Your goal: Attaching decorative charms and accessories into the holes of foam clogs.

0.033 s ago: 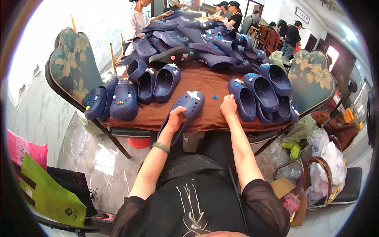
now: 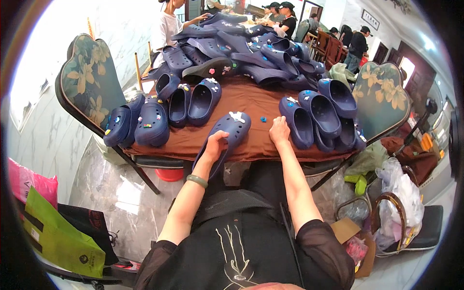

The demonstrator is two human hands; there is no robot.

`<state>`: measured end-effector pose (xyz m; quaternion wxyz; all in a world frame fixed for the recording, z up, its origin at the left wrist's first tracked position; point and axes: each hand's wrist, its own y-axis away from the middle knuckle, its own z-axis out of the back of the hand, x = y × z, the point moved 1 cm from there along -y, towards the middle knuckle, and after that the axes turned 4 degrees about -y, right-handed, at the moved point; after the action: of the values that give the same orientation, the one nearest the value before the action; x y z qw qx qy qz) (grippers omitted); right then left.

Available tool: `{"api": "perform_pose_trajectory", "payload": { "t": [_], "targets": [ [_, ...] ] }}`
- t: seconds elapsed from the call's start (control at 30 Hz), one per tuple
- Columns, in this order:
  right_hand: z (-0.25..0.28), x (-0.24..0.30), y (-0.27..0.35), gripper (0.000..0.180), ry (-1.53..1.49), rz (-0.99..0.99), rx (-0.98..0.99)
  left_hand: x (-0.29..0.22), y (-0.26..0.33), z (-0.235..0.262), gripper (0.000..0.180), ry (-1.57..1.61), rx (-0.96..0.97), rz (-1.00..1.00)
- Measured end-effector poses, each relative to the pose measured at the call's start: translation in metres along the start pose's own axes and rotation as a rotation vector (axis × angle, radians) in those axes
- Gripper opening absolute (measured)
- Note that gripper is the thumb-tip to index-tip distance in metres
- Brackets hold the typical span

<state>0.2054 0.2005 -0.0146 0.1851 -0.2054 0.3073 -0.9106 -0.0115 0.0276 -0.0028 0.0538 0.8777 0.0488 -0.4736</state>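
Observation:
My left hand (image 2: 217, 142) is wrapped round a navy clog (image 2: 233, 129) at the table's near edge. A white charm (image 2: 237, 116) sits on that clog's toe, which points away from me. My right hand (image 2: 279, 130) has its fingers pressed together over the brown cloth (image 2: 251, 99); whatever they hold, if anything, is hidden. Just left of its fingertips lies a small blue charm (image 2: 263, 119). Close by on the right stands another navy clog (image 2: 296, 123), part of a group with charms. To the left, several clogs (image 2: 152, 122) carry coloured charms.
A large heap of navy clogs (image 2: 232, 46) fills the table's far end. Patterned chairs (image 2: 87, 79) flank the table. A red container (image 2: 169, 174) stands beneath. Bags (image 2: 67, 232) hang at left; a plastic bag (image 2: 398, 191) and cardboard box (image 2: 345, 229) are at right. People work beyond.

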Motion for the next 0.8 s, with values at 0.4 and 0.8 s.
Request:
{"api": "perform_pose_trajectory", "payload": {
  "t": [0.4, 0.8],
  "targets": [
    [0.004, 0.003, 0.006, 0.018, -0.053, 0.160, -0.025, -0.015, 0.027, -0.019, 0.014, -0.076, -0.063, -0.028],
    [0.012, 0.003, 0.012, 0.020, -0.097, 0.125, 0.007, -0.004, 0.019, -0.005, 0.013, -0.063, -0.028, -0.038]
  ]
}}
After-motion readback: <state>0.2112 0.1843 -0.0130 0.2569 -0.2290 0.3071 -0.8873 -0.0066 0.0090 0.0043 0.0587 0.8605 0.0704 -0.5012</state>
